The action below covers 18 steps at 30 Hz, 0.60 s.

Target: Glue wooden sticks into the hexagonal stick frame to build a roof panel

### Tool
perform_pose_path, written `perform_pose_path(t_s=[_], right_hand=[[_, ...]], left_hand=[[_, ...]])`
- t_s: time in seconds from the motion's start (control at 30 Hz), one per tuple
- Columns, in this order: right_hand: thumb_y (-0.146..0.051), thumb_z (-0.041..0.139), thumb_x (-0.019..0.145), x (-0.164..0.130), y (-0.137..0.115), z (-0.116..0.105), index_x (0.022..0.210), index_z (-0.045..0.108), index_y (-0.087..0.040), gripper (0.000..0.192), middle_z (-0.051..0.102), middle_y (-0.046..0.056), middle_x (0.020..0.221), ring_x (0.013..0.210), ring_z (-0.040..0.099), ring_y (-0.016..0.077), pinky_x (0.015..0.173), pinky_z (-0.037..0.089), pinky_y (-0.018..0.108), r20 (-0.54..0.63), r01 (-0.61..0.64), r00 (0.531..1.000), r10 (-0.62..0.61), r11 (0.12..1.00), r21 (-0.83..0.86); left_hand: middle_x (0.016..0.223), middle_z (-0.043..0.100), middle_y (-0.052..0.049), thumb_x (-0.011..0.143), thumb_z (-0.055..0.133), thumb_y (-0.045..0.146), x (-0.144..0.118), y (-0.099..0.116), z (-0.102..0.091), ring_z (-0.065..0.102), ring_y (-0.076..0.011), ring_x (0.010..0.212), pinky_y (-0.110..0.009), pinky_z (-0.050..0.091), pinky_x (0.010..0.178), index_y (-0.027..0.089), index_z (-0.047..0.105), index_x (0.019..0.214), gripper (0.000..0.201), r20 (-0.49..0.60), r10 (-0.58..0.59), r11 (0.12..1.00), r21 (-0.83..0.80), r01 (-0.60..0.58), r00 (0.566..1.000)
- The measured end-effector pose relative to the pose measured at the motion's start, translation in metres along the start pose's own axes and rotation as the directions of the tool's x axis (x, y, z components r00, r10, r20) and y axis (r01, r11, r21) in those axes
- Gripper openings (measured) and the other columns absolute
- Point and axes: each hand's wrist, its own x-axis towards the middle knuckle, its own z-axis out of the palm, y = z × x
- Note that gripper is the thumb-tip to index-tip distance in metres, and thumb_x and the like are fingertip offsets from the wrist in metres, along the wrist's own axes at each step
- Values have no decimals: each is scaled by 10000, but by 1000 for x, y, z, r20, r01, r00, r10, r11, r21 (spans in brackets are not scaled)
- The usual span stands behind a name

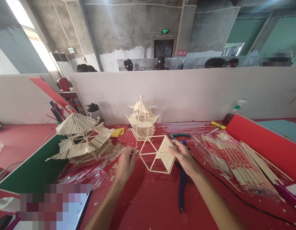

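My right hand (185,156) grips a six-sided stick frame (150,154) by its right edge, thumb on top. Thin wooden sticks laid side by side form a panel (166,152) that covers the frame's right part; the other sections are open. To the left of the frame, my left hand (126,162) is closed, thumb and forefinger together; whatever may be between them is too small to make out. Behind the frame stands a small stick pagoda (141,123). A larger stick pavilion (82,140) with sloping roofs is further left.
Bundled sticks in plastic (229,156) lie on the right, beside a red board (265,143). A blue-handled tool (182,191) and a black cord (217,185) are near my right forearm. A tablet-like screen (77,210) lies front left. A pale partition (186,92) closes the table's back.
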Motion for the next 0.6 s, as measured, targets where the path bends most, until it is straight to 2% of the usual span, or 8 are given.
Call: perform_pose_path(t_s=[0.17,0.37,0.47,0.53,0.6], right_hand=[[-497,878,715,-1,-3,-1,1021,694,-253,433,769,39,963,902,709,278,770,521,352,-55,-18,998,23,996,89],[-490,891,705,-1,-8,-3,993,668,-247,437,767,42,938,813,722,254,653,532,333,-46,-99,992,113,964,249],[-471,892,709,-1,-7,-4,973,659,-245,419,770,40,922,819,724,254,650,534,331,-38,-102,992,118,953,285],[-472,890,712,0,-5,-3,965,654,-245,414,773,39,922,827,726,257,660,540,338,-35,-108,992,122,955,277],[-481,893,706,0,-4,-2,961,651,-244,424,774,40,926,841,728,261,669,545,344,-29,-114,992,126,956,270]], left_hand=[[612,428,31,909,632,526,3,-2,-1,427,-163,616,-281,301,616,238,473,638,426,-30,67,993,102,-63,997],[522,426,35,865,712,484,1,-7,0,307,-129,525,-297,207,561,213,544,557,443,62,15,994,108,-21,998],[538,545,-6,792,797,444,-1,-3,2,413,-146,519,-292,287,558,198,641,558,374,161,-11,998,59,1,987],[660,680,-59,765,824,427,-2,1,5,562,-201,611,-311,400,617,202,743,655,264,223,-9,1000,14,6,975],[757,742,-84,759,832,427,-4,4,8,651,-250,725,-348,479,699,220,793,733,212,278,3,999,-31,6,961]])
